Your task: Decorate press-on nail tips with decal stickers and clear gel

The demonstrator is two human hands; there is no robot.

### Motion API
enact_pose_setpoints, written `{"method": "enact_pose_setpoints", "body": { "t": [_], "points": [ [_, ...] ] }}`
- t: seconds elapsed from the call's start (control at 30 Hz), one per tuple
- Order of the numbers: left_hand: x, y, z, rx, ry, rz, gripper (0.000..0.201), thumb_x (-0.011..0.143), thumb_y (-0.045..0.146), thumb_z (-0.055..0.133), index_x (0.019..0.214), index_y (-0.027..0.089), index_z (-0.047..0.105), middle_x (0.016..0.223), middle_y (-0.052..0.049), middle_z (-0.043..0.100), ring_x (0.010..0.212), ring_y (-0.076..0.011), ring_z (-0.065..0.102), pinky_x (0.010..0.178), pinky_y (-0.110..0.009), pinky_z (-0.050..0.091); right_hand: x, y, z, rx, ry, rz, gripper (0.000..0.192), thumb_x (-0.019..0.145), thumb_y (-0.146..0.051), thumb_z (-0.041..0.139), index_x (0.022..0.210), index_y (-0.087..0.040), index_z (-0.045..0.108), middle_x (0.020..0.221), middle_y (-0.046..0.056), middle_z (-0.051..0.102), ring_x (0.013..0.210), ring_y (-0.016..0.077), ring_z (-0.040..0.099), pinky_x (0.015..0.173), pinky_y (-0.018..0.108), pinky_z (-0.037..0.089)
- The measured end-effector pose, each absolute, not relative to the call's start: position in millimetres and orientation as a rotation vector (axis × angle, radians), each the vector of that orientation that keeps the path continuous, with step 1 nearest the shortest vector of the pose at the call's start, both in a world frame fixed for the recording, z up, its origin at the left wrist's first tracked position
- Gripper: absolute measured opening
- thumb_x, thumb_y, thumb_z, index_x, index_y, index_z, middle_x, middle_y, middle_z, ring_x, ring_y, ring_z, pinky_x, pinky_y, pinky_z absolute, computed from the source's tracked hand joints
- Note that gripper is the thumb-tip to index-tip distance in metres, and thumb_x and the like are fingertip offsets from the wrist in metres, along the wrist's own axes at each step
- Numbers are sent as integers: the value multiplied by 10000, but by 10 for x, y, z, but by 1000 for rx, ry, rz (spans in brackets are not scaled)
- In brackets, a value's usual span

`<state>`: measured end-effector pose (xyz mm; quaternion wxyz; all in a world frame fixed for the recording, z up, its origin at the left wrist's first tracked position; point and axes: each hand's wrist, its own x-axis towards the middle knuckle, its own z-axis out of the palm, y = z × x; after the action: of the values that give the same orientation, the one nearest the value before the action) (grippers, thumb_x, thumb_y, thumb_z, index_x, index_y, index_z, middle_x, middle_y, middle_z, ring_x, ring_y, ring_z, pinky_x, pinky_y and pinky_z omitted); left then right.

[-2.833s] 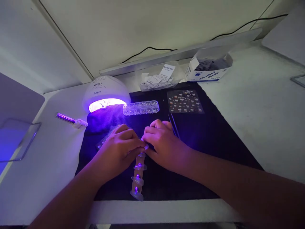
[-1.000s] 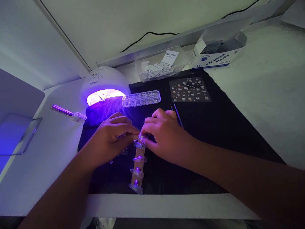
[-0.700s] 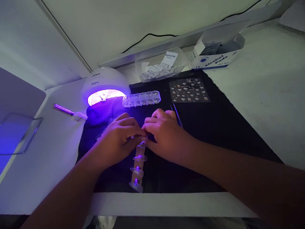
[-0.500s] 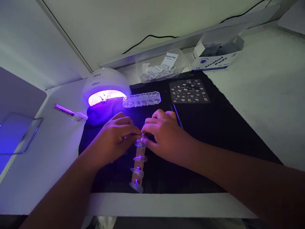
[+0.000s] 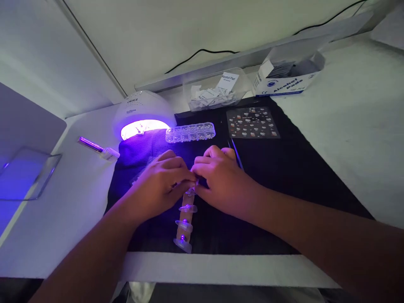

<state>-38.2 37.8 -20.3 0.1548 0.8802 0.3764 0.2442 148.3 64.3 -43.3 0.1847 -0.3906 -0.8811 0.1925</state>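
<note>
A narrow tan strip (image 5: 186,214) lies lengthwise on the black cloth, with several clear false nail tips (image 5: 188,208) set across it on small shiny mounts. Over the strip's far end, my left hand (image 5: 164,179) and my right hand (image 5: 221,174) meet, thumbs and fingers closed in pinches. Between the fingertips is a small clear nail tip, mostly covered by them. Blue tweezers (image 5: 236,153) lie just beyond my right hand. Part of a clear plastic piece (image 5: 137,176) shows behind my left hand.
A lit white nail lamp (image 5: 143,107) stands at the back left, a pen-like tube (image 5: 97,148) beside it. Behind my hands are a compartmented rhinestone case (image 5: 191,132), a sticker sheet (image 5: 252,123), a clear bin of alcohol pads (image 5: 217,94) and an alcohol pad box (image 5: 287,82).
The whole view has shifted slightly. Both hands keep their pinch at the strip's far end, and the fingertips now cover more of the nail tip between them.
</note>
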Motion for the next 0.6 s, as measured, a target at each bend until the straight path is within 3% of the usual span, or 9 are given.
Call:
{"method": "enact_pose_setpoints", "body": {
  "t": [0.37, 0.47, 0.6],
  "points": [
    [-516, 387, -162, 2457, 1151, 737, 115, 940, 133, 625, 881, 185, 710, 785, -12, 682, 791, -166, 564, 742, -311, 450, 1511, 632, -431, -1113, -2490, 546, 32, 823, -235, 742, 829, -205, 750, 866, 48, 755, 941, 263, 527, 807, 424, 246],
    [-536, 350, -126, 2449, 1106, 822, 114, 936, 107, 625, 885, 178, 699, 789, -10, 677, 785, -159, 556, 739, -300, 442, 1648, 630, -325, -1109, -2489, 527, 82, 794, -196, 734, 876, -192, 737, 898, 66, 749, 965, 279, 542, 832, 436, 283],
    [-564, 317, -106, 2463, 1041, 833, 118, 941, 88, 618, 903, 170, 695, 807, -11, 666, 781, -153, 543, 732, -291, 434, 1847, 597, -94, -794, -2669, 522, 84, 803, -143, 664, 826, -195, 725, 832, 58, 710, 853, 238, 561, 793, 406, 370]
  ]
}}
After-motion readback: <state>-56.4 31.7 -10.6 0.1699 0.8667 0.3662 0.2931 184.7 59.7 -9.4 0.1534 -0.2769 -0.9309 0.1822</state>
